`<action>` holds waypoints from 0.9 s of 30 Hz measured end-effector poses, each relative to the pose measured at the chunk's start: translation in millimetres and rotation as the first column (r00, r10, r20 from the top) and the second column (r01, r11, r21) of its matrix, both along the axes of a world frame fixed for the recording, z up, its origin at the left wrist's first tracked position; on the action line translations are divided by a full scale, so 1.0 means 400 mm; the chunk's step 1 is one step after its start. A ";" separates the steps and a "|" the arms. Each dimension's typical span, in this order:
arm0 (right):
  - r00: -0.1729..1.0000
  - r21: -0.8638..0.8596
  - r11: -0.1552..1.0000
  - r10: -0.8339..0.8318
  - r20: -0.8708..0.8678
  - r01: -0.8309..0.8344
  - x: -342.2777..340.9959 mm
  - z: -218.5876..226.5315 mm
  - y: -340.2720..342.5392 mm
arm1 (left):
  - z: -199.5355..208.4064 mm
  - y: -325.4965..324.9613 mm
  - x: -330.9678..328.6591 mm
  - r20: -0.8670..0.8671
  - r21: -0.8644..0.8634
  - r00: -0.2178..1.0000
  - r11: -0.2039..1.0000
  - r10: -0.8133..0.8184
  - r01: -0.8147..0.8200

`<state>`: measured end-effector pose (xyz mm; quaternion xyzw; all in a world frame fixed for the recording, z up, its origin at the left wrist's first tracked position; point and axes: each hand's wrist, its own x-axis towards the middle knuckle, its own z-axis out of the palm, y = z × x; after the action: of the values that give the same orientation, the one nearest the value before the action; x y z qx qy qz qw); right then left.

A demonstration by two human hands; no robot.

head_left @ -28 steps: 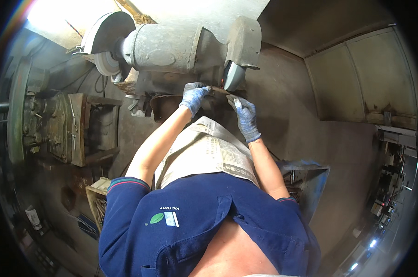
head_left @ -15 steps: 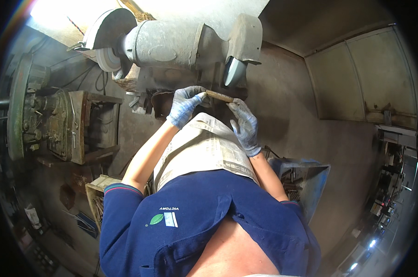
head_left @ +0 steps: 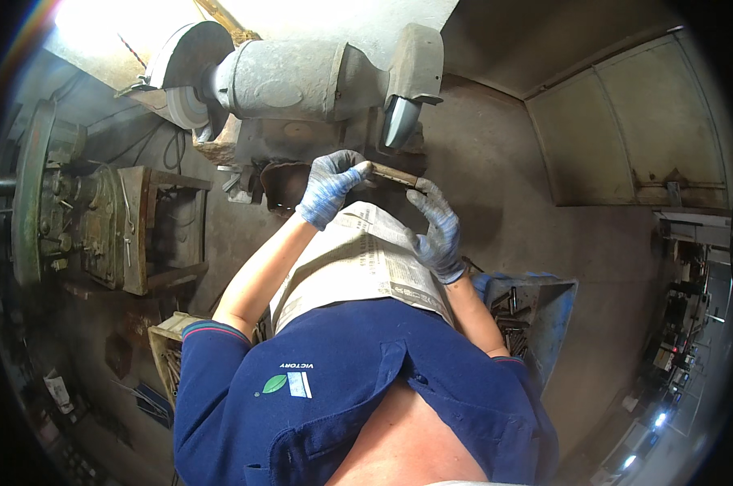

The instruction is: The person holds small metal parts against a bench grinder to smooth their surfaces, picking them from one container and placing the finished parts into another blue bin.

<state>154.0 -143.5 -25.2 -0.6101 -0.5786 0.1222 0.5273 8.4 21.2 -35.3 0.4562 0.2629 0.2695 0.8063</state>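
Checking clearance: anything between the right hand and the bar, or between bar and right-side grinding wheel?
Nothing visible in either place: the right hand is open by the bar's right end, contact unclear; no object shows between bar and grinding wheel.

Blue bin (head_left: 553,322) at right, jumbled metal pieces (head_left: 512,330) inside.

Dull metal grinder (head_left: 281,81), matt newspaper (head_left: 354,263)
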 end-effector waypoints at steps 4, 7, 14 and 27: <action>0.999 0.006 1.000 -0.028 -0.044 0.029 0.007 -0.017 0.009 | -0.026 -0.008 0.009 0.003 0.142 0.997 0.987 0.082 -0.081; 0.999 0.023 0.999 -0.032 0.013 0.032 0.011 -0.008 0.010 | -0.023 0.000 0.005 0.134 -0.017 0.991 1.000 0.011 -0.008; 0.998 0.004 1.000 0.008 0.063 -0.008 0.017 0.005 0.007 | -0.002 -0.008 0.018 -0.070 0.093 0.995 0.993 0.073 -0.066; 0.984 -0.038 0.994 -0.107 -0.144 0.103 0.067 -0.103 0.060 | -0.094 0.006 0.060 -0.143 0.117 0.984 0.989 0.107 -0.091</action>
<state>180.7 -119.5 -66.3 -0.6372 -0.5037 0.1471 0.5645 32.3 23.7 -72.7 0.5051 0.3296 0.2886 0.7436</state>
